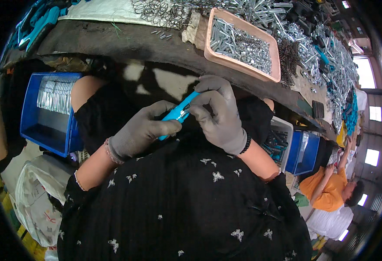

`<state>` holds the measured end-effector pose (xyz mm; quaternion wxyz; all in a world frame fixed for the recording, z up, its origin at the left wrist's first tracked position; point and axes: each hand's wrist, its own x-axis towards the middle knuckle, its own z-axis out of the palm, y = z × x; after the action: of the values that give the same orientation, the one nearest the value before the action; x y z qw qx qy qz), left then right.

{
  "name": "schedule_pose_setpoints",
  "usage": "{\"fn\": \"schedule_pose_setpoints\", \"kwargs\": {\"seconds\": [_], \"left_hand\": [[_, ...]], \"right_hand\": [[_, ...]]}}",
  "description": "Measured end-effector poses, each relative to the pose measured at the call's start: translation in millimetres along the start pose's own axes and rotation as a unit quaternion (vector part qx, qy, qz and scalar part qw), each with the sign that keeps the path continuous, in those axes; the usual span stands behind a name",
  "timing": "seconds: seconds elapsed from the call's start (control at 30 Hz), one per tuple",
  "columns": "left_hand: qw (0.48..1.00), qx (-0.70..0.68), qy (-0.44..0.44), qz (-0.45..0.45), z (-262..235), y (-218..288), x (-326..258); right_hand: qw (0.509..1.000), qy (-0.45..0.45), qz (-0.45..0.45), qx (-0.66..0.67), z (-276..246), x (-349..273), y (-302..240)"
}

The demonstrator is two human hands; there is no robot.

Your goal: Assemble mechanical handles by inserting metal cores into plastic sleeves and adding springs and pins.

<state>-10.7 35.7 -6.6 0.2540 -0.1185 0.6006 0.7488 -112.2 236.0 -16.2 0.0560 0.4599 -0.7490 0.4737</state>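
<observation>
Both my hands wear grey gloves and meet over my lap. My left hand [149,126] is closed around the lower part of a slim bright-blue tool handle [172,116], which tilts up to the right. A small shiny metal piece [182,115] shows on the handle's side, near the middle. At the upper end, my right hand [219,115] has its fingers curled in on the handle, with thumb and forefinger close to the metal piece. Whether those fingertips also hold a small part is hidden.
Ahead is a dark workbench [112,40] with a pink tray [274,56] of metal pins, loose springs [164,15] and heaped metal parts [304,39]. Blue bins [27,124] [302,163] and a grey crate [288,130] flank me. An orange-shirted person [326,191] is at right.
</observation>
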Motion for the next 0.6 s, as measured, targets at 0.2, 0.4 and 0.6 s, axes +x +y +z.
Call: {"fn": "schedule_pose_setpoints", "kwargs": {"seconds": [0.2,0.4,0.6], "left_hand": [[1.000,-0.005,-0.010,0.010,1,-2,1],[1.000,0.005,0.001,0.009,2,-8,0],[0.994,0.086,0.034,0.056,8,-15,1]], "right_hand": [[0.992,0.019,-0.088,-0.092,3,-2,-1],[0.983,-0.034,-0.112,-0.140,-4,7,-4],[0.982,-0.085,-0.102,-0.136,-5,11,-7]]}}
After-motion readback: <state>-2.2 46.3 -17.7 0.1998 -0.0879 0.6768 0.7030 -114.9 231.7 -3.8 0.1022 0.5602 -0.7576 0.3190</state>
